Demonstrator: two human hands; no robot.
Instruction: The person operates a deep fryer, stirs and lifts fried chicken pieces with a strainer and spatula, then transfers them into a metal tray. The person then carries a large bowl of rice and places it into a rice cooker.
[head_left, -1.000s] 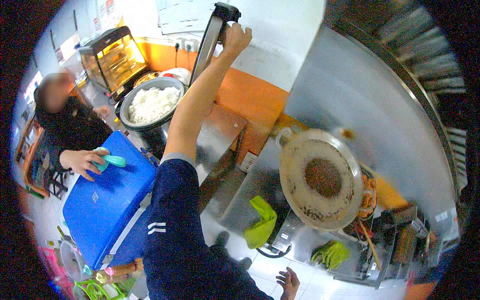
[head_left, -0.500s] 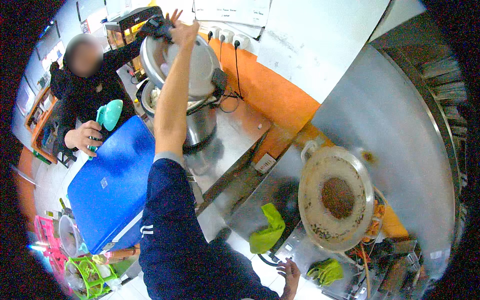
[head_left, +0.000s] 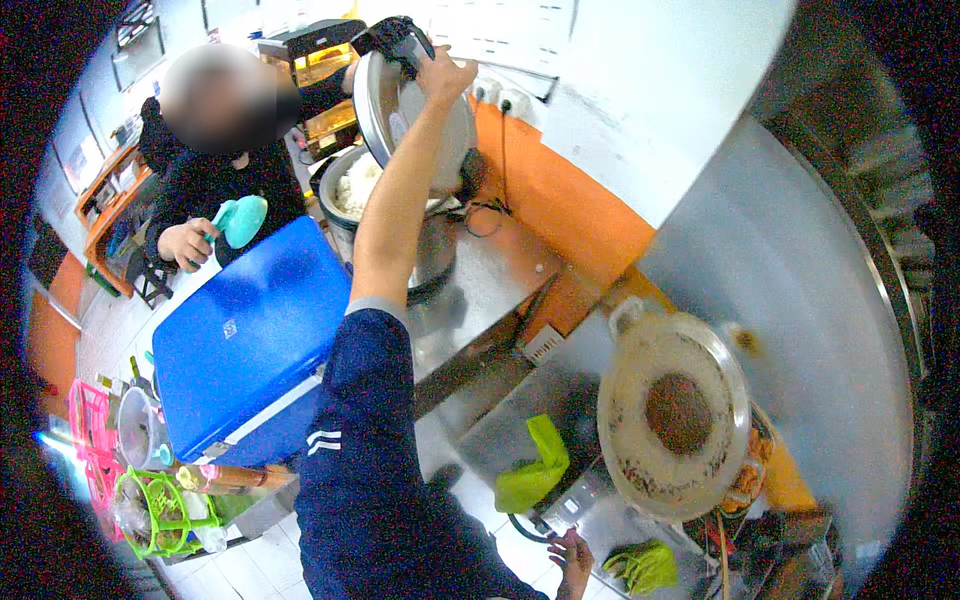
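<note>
My left hand [head_left: 442, 76] is closed on the edge of a raised rice cooker lid [head_left: 455, 135], beside its black handle. The lid stands tilted up over a large steel rice cooker [head_left: 436, 262], and white rice [head_left: 357, 187] shows inside. My left forearm crosses in front of the lid and pot. Low in the view, my right hand [head_left: 572, 562] is beside a black curved handle or hose [head_left: 525, 530]; its fingers look stretched, with nothing visible in them. Whether it touches that black piece is unclear. A yellow-green cloth [head_left: 535, 470] lies just above it.
A co-worker [head_left: 225, 185] in black holds a turquoise scoop-like tool [head_left: 242, 221] behind a blue cooler box [head_left: 255, 335]; their other arm reaches toward the lid. A large wok [head_left: 625, 420] with brown contents stands right. Green and pink baskets [head_left: 150, 515] are at left. Another green cloth [head_left: 640, 568] lies lower right.
The view has shifted, so the scene sits further right. More rice shows in the cooker. My left hand's spread fingers have closed at the lid. The co-worker's turquoise tool has tipped sideways.
</note>
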